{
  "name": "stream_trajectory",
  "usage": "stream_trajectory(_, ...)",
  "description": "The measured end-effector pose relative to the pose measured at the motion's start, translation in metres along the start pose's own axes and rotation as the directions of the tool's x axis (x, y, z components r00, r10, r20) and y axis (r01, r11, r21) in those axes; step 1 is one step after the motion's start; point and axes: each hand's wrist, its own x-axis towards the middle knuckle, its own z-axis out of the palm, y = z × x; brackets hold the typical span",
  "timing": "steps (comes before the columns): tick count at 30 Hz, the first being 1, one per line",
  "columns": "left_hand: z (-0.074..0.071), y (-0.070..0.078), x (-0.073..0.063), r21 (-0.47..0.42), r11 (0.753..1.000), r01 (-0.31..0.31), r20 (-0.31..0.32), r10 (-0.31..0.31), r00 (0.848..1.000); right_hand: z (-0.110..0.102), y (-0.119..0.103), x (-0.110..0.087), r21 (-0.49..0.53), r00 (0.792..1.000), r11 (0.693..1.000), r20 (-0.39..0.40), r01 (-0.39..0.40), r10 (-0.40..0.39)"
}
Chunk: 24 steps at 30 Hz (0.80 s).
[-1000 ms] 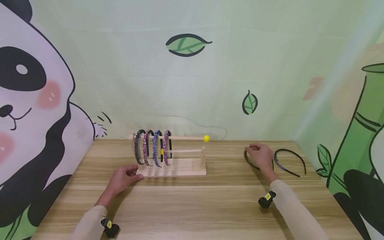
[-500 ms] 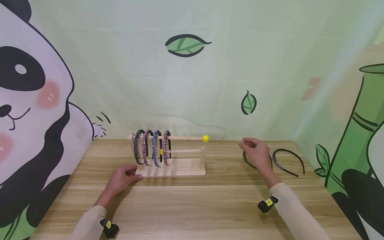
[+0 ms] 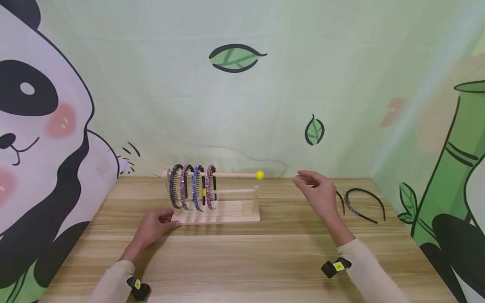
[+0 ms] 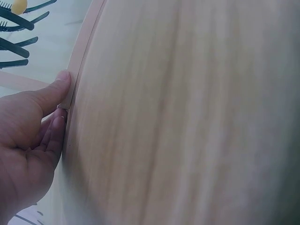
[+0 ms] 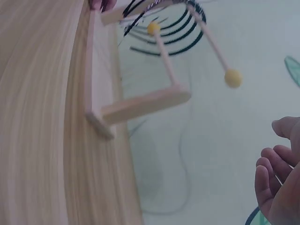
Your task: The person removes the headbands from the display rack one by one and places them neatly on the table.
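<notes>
My left hand [image 3: 153, 227] grips the left end of a wooden headband rack [image 3: 227, 216]. Its thumb lies along the front edge of the base in the left wrist view. Several glittery toothed headbands hang on the rack's upper rod, the blue one [image 3: 195, 187] among them, pushed toward the left. My right hand [image 3: 318, 195] is raised to the right of the rack, fingers loosely bent. Nothing shows between its thumb and fingers in the right wrist view. Behind it a black headband [image 3: 340, 202] is mostly hidden. Beside that lies a blue-trimmed black headband [image 3: 365, 191].
A yellow ball [image 3: 259, 175] caps the right end of the upper rod. The lower rod carries another yellow ball [image 5: 153, 28]. A printed cloth backdrop [image 3: 246, 113] rises behind the wooden table [image 3: 227, 261].
My right hand has lifted away from the headbands on the right and moved left and toward the back. The left hand and the rack stay in place.
</notes>
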Motion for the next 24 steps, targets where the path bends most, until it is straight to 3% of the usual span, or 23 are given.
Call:
stream_trajectory(13,0.001,-0.001,-0.001,-0.01,1.0,0.017,0.005,-0.016,1.0,0.029,-0.035,-0.021,0.148,0.994,0.988,0.089,0.042,-0.056)
stream_trajectory(24,0.001,0.0,0.001,-0.01,0.999,0.04,0.01,-0.04,0.999,0.059,-0.057,-0.027,0.224,0.988,0.975,0.147,0.016,-0.05)
